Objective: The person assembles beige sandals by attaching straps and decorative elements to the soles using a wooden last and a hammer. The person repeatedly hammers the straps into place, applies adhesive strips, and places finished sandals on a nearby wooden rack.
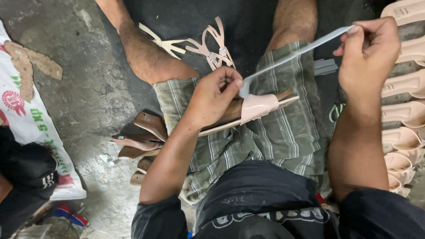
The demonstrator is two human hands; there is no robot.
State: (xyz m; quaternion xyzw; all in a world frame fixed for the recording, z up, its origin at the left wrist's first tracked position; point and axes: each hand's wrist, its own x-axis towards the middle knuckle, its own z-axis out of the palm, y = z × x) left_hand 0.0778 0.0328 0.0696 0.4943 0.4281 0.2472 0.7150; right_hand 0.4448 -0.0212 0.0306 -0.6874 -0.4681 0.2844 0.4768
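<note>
Head camera showed the left hand (212, 98) pinching one end of a clear strip (294, 54) against the pink sandal (259, 107) on the lap, the right hand (369, 55) gripping its far end taut; attachment seemed unfinished, with cut straps (208, 46) lying beyond.

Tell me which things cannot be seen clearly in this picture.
Head view:
- Wooden shoe form: mostly hidden by the left hand and pink strap.
- Clear strip: its end is hidden inside the right hand.
- Row of pink soles: cut off by the right edge.
- White sack: cut off by the left edge.
</note>
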